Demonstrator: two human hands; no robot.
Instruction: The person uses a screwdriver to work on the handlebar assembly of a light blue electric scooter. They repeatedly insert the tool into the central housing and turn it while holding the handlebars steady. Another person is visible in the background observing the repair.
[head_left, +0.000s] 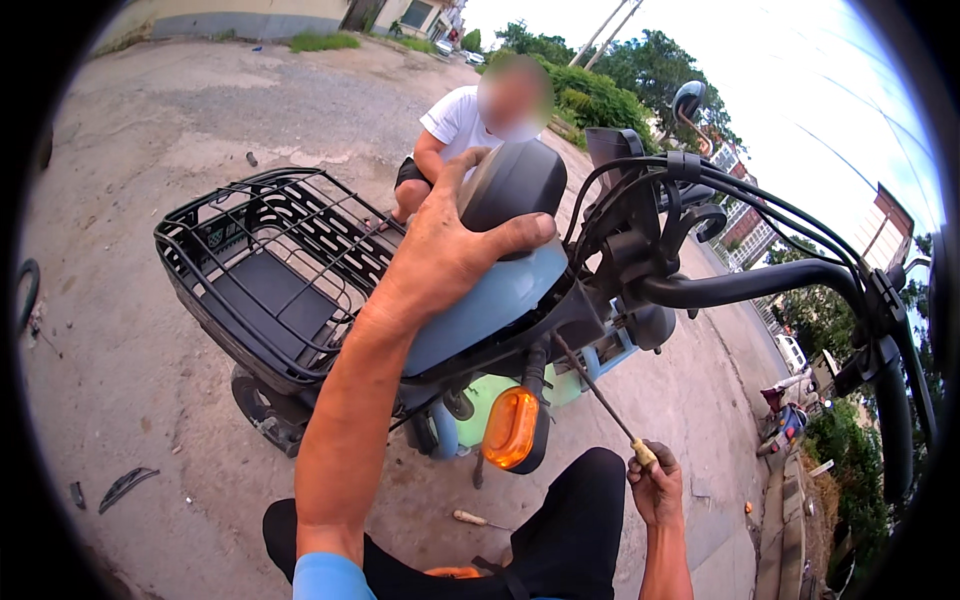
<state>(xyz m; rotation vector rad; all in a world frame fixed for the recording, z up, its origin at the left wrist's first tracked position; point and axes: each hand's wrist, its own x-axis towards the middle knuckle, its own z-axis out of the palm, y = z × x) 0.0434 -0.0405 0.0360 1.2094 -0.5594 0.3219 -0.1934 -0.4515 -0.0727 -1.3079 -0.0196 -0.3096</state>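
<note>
My left hand [450, 245] grips a black rounded housing [515, 180] at the front of a light-blue vehicle, its thumb on the near side and fingers over the far side. Beneath the palm runs a glossy blue panel [470, 315]. In my right hand [657, 483] is a screwdriver [607, 407] with a pale yellow handle, pinched between the fingers. Its long shaft slants up to the dark underside of the front, beside the stalk of an orange turn signal [512, 428]. The screwdriver's tip cannot be made out.
A black wire basket [260, 270] projects at the left. To the right reaches the black handlebar [760, 285] with cables and a mirror [689, 100]. A person in white [460, 120] crouches beyond the housing. Another screwdriver [470, 518] lies on the ground by my legs.
</note>
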